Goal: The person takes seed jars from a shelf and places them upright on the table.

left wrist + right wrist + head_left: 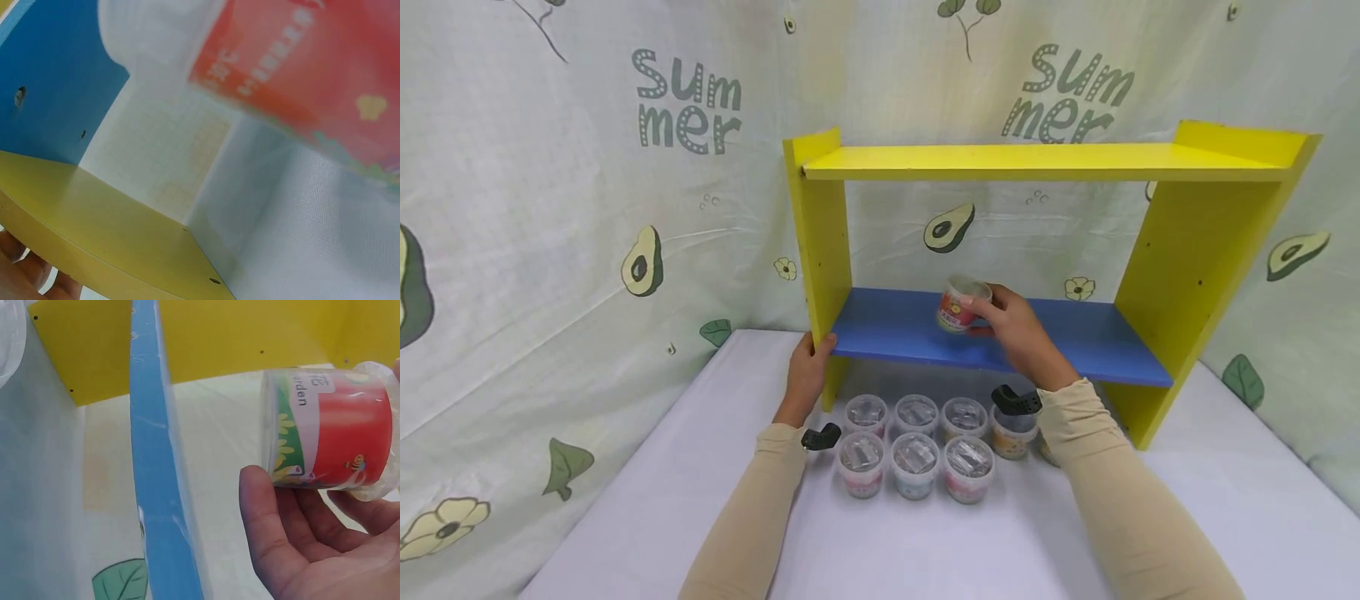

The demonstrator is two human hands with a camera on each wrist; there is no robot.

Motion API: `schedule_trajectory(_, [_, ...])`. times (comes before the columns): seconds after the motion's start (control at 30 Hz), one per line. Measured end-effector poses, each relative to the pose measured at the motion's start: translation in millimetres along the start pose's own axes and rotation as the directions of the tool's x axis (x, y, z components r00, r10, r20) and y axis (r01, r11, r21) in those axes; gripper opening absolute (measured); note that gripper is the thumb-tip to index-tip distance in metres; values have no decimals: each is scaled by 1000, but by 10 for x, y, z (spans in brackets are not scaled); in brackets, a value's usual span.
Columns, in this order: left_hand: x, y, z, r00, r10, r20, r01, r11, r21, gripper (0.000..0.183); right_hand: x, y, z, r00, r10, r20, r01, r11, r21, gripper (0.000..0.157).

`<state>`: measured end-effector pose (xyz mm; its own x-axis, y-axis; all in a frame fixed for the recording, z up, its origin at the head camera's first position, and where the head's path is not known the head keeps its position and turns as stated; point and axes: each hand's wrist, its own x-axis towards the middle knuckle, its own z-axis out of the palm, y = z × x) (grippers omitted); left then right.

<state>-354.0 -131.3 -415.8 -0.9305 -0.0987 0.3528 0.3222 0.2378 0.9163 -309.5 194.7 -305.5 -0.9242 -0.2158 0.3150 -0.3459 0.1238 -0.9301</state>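
My right hand (1017,327) grips a small plastic tub (955,312) with a red printed label, tilted just above the blue board (887,321) of a yellow shelf unit. In the right wrist view the tub (353,434) lies sideways in the image, fingers (265,512) along its near side. My left hand (807,375) holds the front edge of the yellow left side panel (823,242), thumb on the inner face. The left wrist view has its fingers (34,269) beyond the panel (94,225), and a blurred red-labelled tub (300,81) close to the camera.
Beneath the blue board and in front of it stand several lidded tubs (916,467) in two rows on the white table (700,508). The yellow top board (1022,158) spans above my right hand. Behind the unit hangs a printed cloth (715,208).
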Motion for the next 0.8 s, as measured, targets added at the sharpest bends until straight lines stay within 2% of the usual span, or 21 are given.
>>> schedule_trajectory(0.47, [3,32,9,1000,10,9,-10,1000,-3,60,-492,26,-158,1000,-11,8,12,996,-87,64])
schedule_trajectory(0.8, [5,17,-6,1000,-1,10,1,1000,-15,62,-696,23,-213,999,-38,3,38,990,-133,61])
